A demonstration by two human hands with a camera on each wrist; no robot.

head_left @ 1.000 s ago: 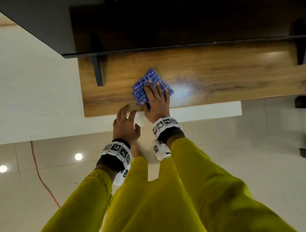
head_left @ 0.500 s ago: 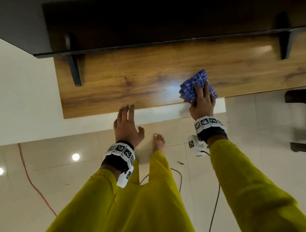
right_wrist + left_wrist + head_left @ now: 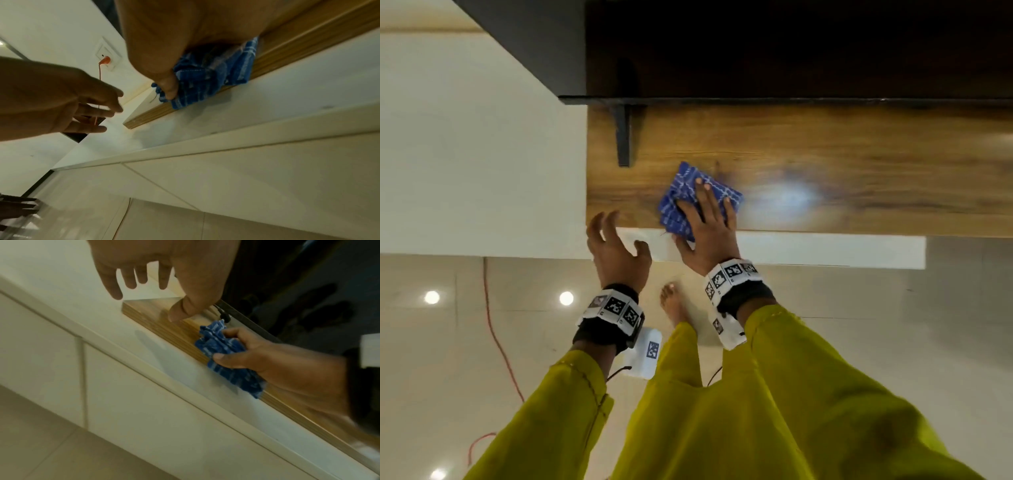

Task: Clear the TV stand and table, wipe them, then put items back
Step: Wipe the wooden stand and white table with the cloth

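Note:
A folded blue checked cloth (image 3: 681, 186) lies on the wooden TV stand top (image 3: 825, 164), close to its front edge and left end. My right hand (image 3: 709, 222) presses down on the cloth, its fingers over the top and its thumb curled round the near edge; the grip shows in the left wrist view (image 3: 236, 350) and on the cloth (image 3: 216, 76) in the right wrist view. My left hand (image 3: 616, 246) hovers by the stand's front left corner with loosely spread fingers and holds nothing (image 3: 164, 264).
The dark TV (image 3: 756, 51) overhangs the back of the stand, with one black foot (image 3: 624, 137) left of the cloth. A white ledge (image 3: 825, 248) runs below the front edge. A red cable (image 3: 496, 335) trails on the tiled floor from a wall socket (image 3: 108, 56).
The right hand swept the cloth right along the stand, then back left near the TV foot. The left hand rose slightly beside the corner.

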